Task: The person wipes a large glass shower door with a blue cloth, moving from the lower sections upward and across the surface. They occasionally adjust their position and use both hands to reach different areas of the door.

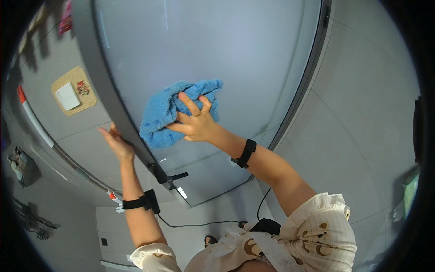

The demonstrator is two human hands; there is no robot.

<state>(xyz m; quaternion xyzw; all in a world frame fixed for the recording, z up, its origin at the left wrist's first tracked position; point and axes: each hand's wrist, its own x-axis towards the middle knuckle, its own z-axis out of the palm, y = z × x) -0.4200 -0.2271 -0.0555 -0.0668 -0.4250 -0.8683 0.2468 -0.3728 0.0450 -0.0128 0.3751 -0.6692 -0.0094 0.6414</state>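
Note:
A fluffy blue cleaning cloth (159, 119) lies bunched against the frosted glass panel (217, 50) of a door. My right hand (195, 120) presses on the cloth, its fingers spread and partly sunk in the folds. Along the door's left side runs a grey frame (106, 68), and my left hand (118, 143) is at its outer edge. The thumb and fingers of that hand are stretched out, part of them hidden by the frame. A black door handle (177, 177) sits below both hands, near the door's lower left.
At left, a long pole (38, 120) with red ends leans near the wall. A beige board with a white switch plate (68, 96) is on that wall. A black cable (199, 224) crosses the floor below. Grey tiled wall (358, 118) stands at right.

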